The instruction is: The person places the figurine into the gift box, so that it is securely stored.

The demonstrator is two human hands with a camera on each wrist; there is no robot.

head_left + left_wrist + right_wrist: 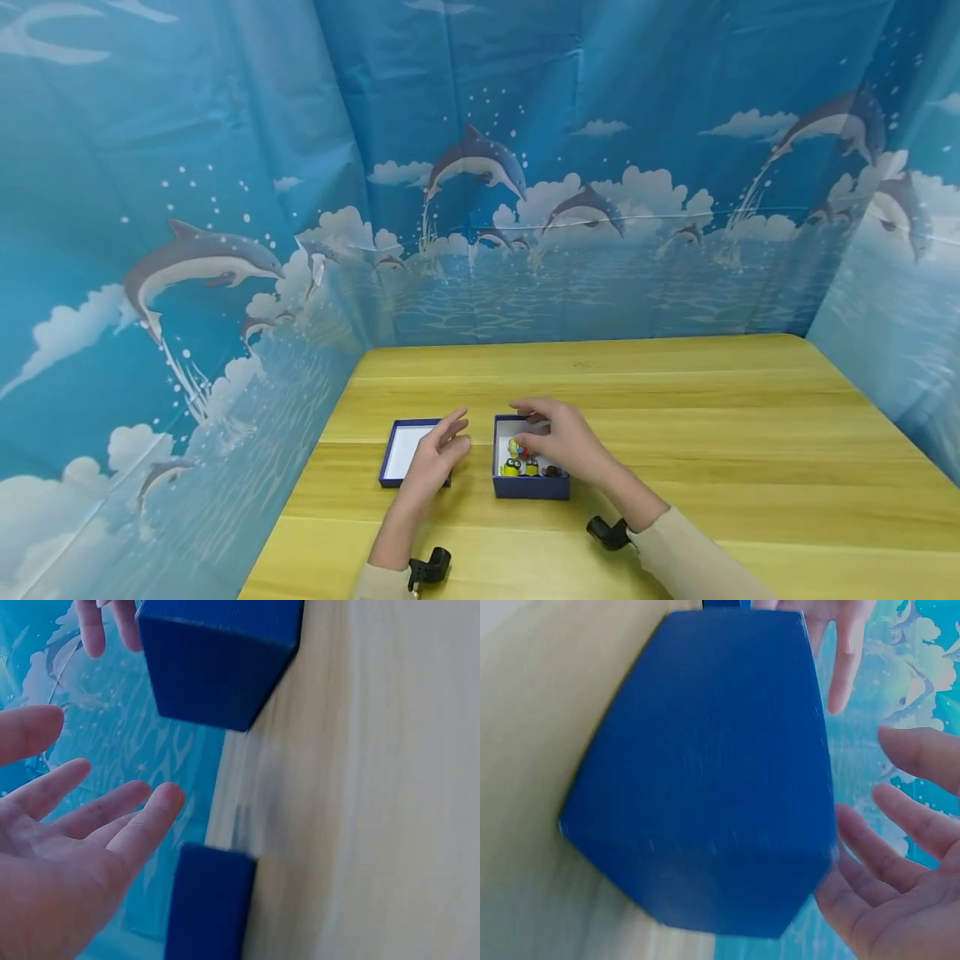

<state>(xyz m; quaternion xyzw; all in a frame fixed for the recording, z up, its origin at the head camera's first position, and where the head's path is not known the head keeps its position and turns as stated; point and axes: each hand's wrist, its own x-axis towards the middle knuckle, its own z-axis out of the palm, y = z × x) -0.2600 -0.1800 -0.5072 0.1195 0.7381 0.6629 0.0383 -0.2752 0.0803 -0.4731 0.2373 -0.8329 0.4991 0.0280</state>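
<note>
A dark blue open box (531,489) with a white inside stands on the table. Small toy figures lie in it: two yellow goggled ones, a yellow figure (511,467) at the left and another figure (532,467) beside it, plus a dark piece (552,472) and a colourful figure (514,448) behind. My right hand (567,437) hovers over the box's right side, fingers spread; the right wrist view shows nothing between thumb and fingers. To the left lies a shallow blue lid (406,443), white side up. Over its right edge is my left hand (432,462), fingers loosely extended, holding nothing.
The yellow wood-grain table (712,433) extends behind and to the right of the box. A blue curtain (480,275) printed with dolphins hangs along its back and sides. Black camera mounts sit at both wrists.
</note>
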